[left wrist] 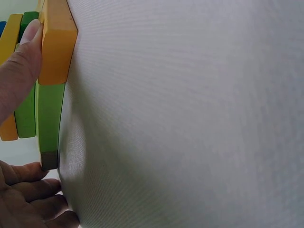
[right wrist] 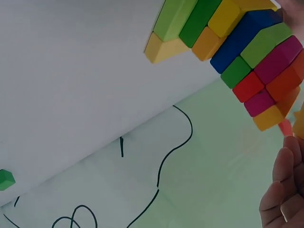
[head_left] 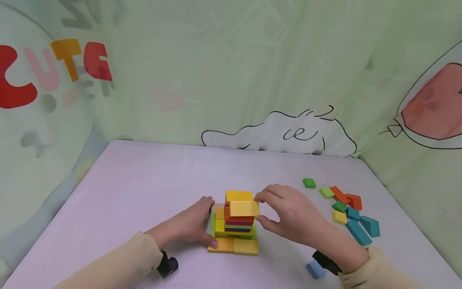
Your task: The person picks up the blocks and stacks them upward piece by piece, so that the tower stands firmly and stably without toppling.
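A stepped tower of colored wooden blocks (head_left: 238,229) stands on a base of yellow and green blocks. On its left side, my left hand (head_left: 191,224) holds the base, thumb against the front yellow block (left wrist: 61,42) and a fingertip at the rear end of a green block (left wrist: 50,118). My right hand (head_left: 290,210) pinches a yellow block (head_left: 244,208) by its right end, in front of the tower's upper part. In the right wrist view only a sliver of that block shows beside the curled fingers; whether it touches the tower I cannot tell.
Loose green, orange, teal and yellow blocks (head_left: 359,233) lie scattered on the right side of the white table (head_left: 151,172). A blue block (head_left: 316,269) sits near my right wrist. Printed fabric walls (head_left: 231,80) surround the table's back and sides.
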The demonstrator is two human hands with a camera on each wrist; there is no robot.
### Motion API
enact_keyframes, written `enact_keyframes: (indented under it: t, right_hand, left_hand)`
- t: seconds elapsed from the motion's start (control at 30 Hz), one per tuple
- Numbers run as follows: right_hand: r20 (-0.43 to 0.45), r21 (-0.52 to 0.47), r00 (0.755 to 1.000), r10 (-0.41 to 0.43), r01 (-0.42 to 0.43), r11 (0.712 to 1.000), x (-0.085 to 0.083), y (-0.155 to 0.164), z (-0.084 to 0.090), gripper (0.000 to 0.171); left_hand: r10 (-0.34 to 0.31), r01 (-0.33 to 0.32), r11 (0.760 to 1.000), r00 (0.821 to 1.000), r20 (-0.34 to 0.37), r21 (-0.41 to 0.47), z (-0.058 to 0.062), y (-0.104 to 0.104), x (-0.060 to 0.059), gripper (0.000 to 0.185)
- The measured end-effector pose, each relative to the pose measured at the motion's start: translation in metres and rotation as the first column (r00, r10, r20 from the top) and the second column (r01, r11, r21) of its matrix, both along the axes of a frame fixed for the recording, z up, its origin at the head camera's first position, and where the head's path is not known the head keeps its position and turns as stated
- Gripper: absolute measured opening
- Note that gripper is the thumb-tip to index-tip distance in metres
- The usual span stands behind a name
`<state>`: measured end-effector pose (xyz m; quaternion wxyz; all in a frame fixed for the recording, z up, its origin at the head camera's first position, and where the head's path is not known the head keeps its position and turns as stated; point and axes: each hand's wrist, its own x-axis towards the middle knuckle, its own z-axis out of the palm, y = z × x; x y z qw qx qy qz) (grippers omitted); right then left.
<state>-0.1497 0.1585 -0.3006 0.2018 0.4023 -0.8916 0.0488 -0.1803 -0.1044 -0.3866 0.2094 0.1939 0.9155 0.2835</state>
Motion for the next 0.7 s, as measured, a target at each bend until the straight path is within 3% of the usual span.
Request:
enact_keyframes:
  t: [0.7]
  right_hand:
    - [0.075,0.056,0.994,-0.084,0.080,0.995,0.0020,-0.0068,-0.0067,0.041]
  left_hand:
    - [-0.007,0.007,1.000,1.000,-0.009,0.014,-0.0030,0.0002,-0.0009,0.118]
